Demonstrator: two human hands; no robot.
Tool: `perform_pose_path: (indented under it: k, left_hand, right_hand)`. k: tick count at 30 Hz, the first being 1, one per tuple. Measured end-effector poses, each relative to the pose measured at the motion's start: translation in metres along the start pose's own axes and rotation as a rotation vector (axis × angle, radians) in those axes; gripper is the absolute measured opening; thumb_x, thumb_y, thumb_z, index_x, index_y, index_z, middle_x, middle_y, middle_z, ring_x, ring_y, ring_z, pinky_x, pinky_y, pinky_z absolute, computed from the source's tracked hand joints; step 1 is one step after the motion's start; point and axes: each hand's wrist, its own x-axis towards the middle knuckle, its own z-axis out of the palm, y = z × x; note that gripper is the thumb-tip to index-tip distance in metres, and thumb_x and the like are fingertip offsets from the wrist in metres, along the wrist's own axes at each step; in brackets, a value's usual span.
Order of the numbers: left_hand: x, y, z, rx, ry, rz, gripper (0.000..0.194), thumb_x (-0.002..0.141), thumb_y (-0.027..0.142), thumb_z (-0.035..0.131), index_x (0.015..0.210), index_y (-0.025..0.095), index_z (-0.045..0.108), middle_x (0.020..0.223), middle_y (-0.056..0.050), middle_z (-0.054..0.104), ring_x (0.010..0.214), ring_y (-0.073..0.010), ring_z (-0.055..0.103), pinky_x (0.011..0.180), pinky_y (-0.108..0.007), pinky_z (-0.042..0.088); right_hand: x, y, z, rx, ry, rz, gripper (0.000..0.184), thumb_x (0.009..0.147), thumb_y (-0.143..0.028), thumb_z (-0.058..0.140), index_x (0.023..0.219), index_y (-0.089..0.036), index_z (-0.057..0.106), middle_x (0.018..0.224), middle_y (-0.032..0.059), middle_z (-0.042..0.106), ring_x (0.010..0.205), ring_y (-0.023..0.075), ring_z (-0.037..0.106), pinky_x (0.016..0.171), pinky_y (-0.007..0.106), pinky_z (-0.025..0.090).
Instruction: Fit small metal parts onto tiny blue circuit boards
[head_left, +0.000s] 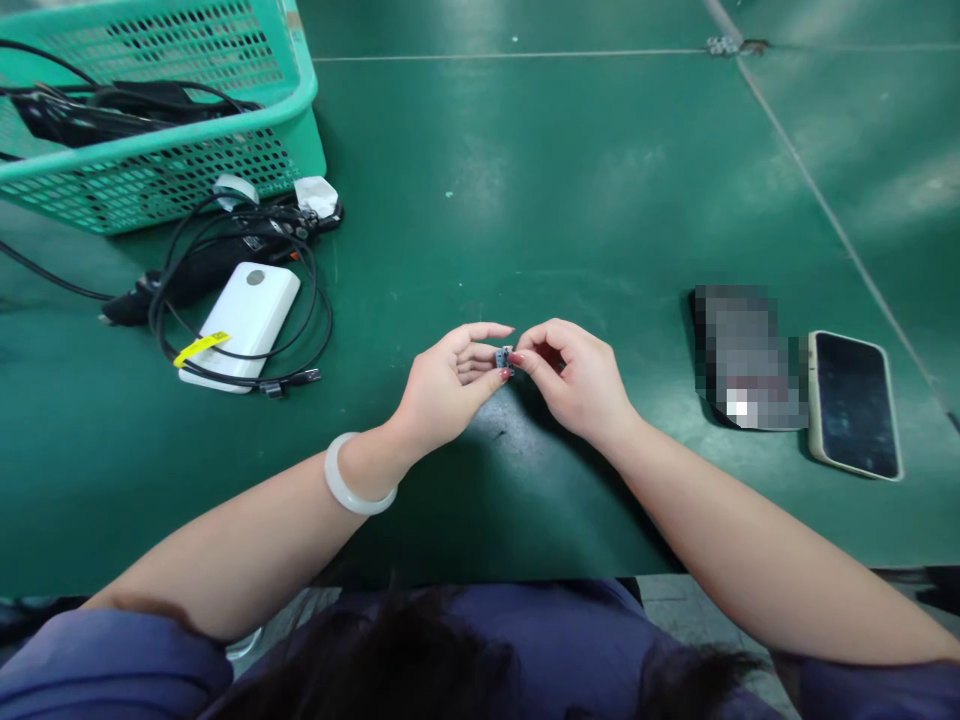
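Observation:
Between my hands, above the green table [480, 220], is a tiny blue-grey part [502, 357] with pale and dark bits; its exact kind is too small to make out. My left hand [450, 385] pinches it from the left with the thumb and curled fingers, while the index finger stretches out above it. From the right, my right hand [574, 375] closes thumb and forefinger on the same part's edge. Both sets of fingertips meet there and hide some of it.
At the upper left stands a green plastic basket [300, 110] with black cables and devices in it. Before it lie a white power bank [251, 310], a coiled black cable [328, 310] and a black device [217, 255]. On the right are a phone [856, 405] and a blurred dark object [742, 350].

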Motion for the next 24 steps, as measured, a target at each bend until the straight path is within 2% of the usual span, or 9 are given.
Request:
perform_pose_path:
  k: [6, 11, 15, 19, 24]
  left_hand:
    - [0.003, -0.001, -0.002, -0.082, 0.004, -0.086, 0.038, 0.069, 0.016, 0.074, 0.103, 0.019, 0.057, 0.08, -0.001, 0.072, 0.077, -0.0123, 0.07, 0.077, -0.025, 0.055]
    - [0.005, 0.002, -0.002, -0.129, 0.004, -0.149, 0.037, 0.064, 0.013, 0.077, 0.094, 0.018, 0.056, 0.073, 0.001, 0.07, 0.073, -0.0123, 0.069, 0.076, -0.028, 0.054]
    - [0.005, 0.005, -0.003, -0.18, 0.026, -0.17, 0.036, 0.064, 0.014, 0.079, 0.093, 0.017, 0.059, 0.074, 0.0, 0.071, 0.074, -0.0136, 0.07, 0.082, -0.032, 0.055]
    - [0.007, 0.002, -0.005, -0.246, 0.06, -0.158, 0.035, 0.065, 0.015, 0.078, 0.096, 0.016, 0.063, 0.08, -0.002, 0.073, 0.077, -0.014, 0.071, 0.084, -0.032, 0.055]
    - [0.009, 0.0, -0.006, -0.333, 0.089, -0.144, 0.035, 0.064, 0.012, 0.078, 0.097, 0.016, 0.066, 0.084, -0.003, 0.074, 0.079, -0.013, 0.07, 0.083, -0.03, 0.055]
  right_hand:
    - [0.001, 0.004, 0.004, 0.032, 0.0, -0.003, 0.011, 0.086, -0.023, 0.058, 0.075, -0.022, 0.059, 0.073, -0.0008, 0.061, 0.065, 0.013, 0.053, 0.061, 0.027, 0.041]
    - [0.001, 0.004, 0.005, 0.045, -0.014, 0.005, 0.011, 0.085, -0.022, 0.059, 0.074, -0.022, 0.06, 0.074, -0.0006, 0.063, 0.067, 0.0135, 0.054, 0.062, 0.028, 0.042]
    - [0.006, 0.011, -0.001, 0.084, 0.053, 0.065, 0.014, 0.086, -0.026, 0.056, 0.076, -0.021, 0.064, 0.075, 0.0006, 0.065, 0.069, 0.0145, 0.057, 0.065, 0.028, 0.043]
    - [0.012, 0.025, -0.012, 0.122, 0.158, 0.177, 0.019, 0.087, -0.032, 0.055, 0.082, -0.02, 0.067, 0.075, 0.0018, 0.066, 0.068, 0.0145, 0.058, 0.066, 0.029, 0.044]
    - [0.014, 0.029, -0.014, 0.074, 0.162, 0.201, 0.017, 0.084, -0.029, 0.057, 0.081, -0.019, 0.07, 0.075, 0.0015, 0.068, 0.065, 0.0131, 0.056, 0.065, 0.028, 0.044]
